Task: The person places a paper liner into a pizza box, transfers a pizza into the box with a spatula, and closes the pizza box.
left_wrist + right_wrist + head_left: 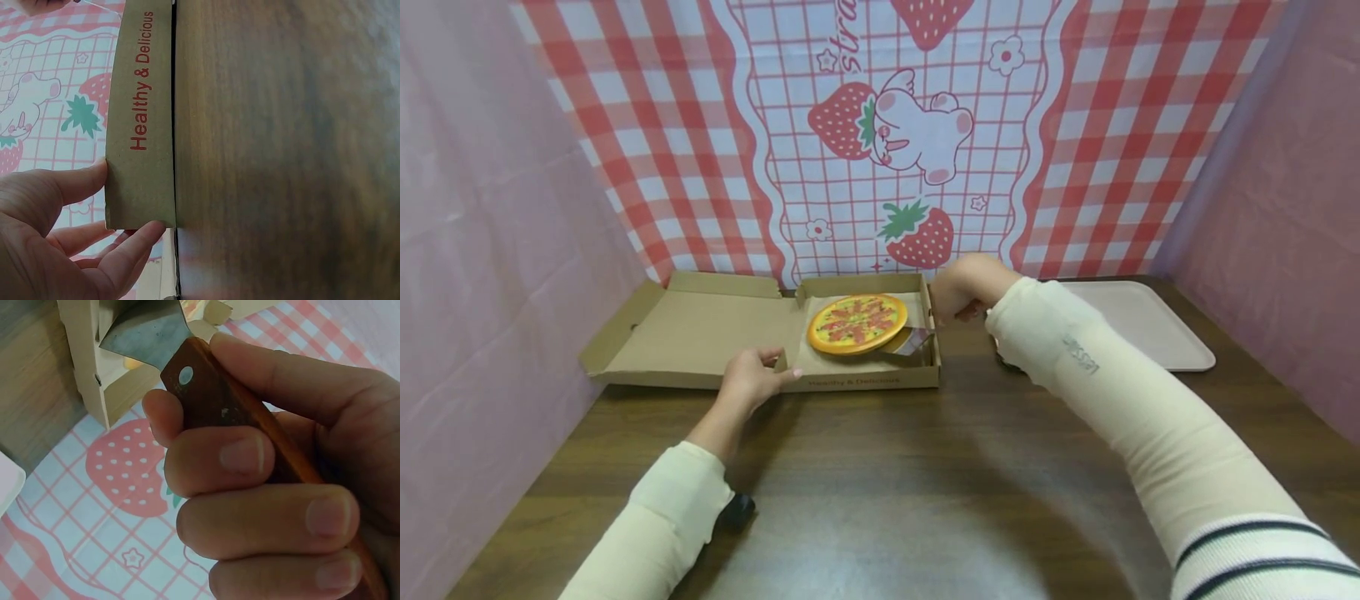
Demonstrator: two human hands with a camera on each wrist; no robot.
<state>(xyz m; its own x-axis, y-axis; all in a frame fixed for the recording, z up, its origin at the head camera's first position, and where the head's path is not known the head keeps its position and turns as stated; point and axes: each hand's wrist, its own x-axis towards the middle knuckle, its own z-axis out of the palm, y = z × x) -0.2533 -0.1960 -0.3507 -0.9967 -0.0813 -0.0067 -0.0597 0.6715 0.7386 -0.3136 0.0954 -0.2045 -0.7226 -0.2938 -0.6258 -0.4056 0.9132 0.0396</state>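
Note:
A pizza (856, 321) with a golden crust lies at a slight tilt inside the paper-lined cardboard pizza box (864, 382). Beneath its right edge sits the metal blade (914, 341) of a pizza spatula. My right hand (964, 289), past the box's right wall, wraps its fingers round the spatula's wooden handle (206, 406), with the thumb laid along it. My left hand (751, 383) holds the front left corner of the box, the thumb (87, 181) at the top edge of the front wall and the fingers at its end.
The box lid (707, 329) is folded open to the left. A pale tray (1142, 321) stands at the right, partly behind the right sleeve. A checked strawberry cloth (880, 142) hangs behind the wooden table (850, 483), and pink curtains flank both sides.

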